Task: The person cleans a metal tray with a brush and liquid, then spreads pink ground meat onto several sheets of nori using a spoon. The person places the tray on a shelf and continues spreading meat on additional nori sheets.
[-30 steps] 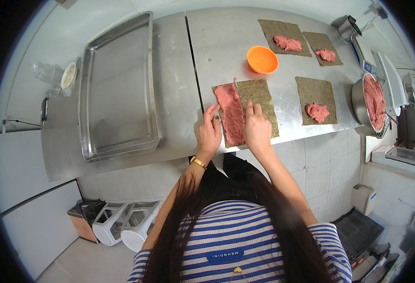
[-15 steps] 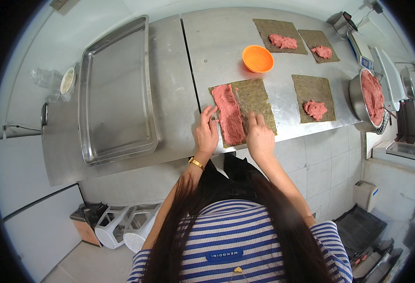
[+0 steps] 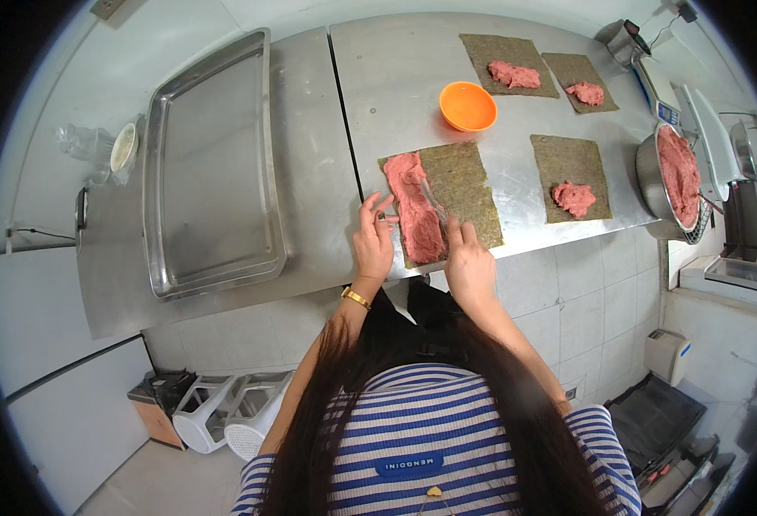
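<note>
A strip of pink minced meat [image 3: 420, 225] lies along the left side of a dark green seaweed sheet [image 3: 471, 185] near the table's front edge. My right hand [image 3: 469, 267] grips a slim metal knife [image 3: 432, 198], its blade tilted up and left against the right edge of the meat. My left hand [image 3: 373, 241] rests by the sheet's left border, fingers apart, fingertips close to the meat. To the right, another seaweed sheet [image 3: 591, 155] bears a lump of meat [image 3: 573, 199].
Beyond the work stands an orange bowl [image 3: 468, 107]. Two more seaweed sheets with meat lie at the far right, near a scale [image 3: 656, 90]. A steel bowl of minced meat [image 3: 678, 176] sits at the right end. A large metal tray [image 3: 159, 172] occupies the left.
My right hand has drawn slightly nearer to me, and the knife now shows clearly, angled over the meat's right edge. My left hand has barely moved.
</note>
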Demonstrator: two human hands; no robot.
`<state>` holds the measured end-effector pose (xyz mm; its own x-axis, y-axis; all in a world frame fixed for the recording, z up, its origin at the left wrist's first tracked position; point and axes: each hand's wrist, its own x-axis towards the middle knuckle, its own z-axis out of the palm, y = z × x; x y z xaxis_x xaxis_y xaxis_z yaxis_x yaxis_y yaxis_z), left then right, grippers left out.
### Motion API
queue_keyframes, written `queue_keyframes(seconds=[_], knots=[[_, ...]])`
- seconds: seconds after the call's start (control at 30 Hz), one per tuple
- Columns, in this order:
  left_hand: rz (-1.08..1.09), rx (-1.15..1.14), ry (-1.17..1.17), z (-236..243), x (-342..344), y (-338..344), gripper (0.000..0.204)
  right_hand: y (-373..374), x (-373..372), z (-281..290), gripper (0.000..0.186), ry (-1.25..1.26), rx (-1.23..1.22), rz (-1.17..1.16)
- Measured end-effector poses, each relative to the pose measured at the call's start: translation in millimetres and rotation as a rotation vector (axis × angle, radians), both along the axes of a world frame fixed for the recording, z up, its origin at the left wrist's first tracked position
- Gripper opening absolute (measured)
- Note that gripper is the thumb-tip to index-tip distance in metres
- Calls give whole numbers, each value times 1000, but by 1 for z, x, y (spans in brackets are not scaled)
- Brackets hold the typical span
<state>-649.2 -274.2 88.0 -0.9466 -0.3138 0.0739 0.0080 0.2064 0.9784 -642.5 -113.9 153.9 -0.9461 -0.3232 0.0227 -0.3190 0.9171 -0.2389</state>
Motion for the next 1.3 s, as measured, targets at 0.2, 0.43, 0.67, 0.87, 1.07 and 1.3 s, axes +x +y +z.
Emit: queue_keyframes(seconds=[0.2, 0.43, 0.67, 0.87, 1.07, 1.3], knots=[[2, -13, 19, 1, -2, -1, 37, -3, -3, -6, 46, 12, 13, 74], [10, -1, 10, -3, -1, -1, 36, -18, -20, -6, 44, -40, 53, 18], [25, 33, -2, -1, -1, 0, 37, 24, -50, 16, 37, 113, -255, 87], [36, 42, -21, -3, 2, -3, 35, 58, -84, 27, 35, 60, -10, 332], [64, -21, 36, -5, 3, -4, 35, 51, -102, 37, 33, 197, 147, 677], [73, -40, 33, -3, 4, -5, 35, 27, -143, 23, 33, 264, 183, 721]])
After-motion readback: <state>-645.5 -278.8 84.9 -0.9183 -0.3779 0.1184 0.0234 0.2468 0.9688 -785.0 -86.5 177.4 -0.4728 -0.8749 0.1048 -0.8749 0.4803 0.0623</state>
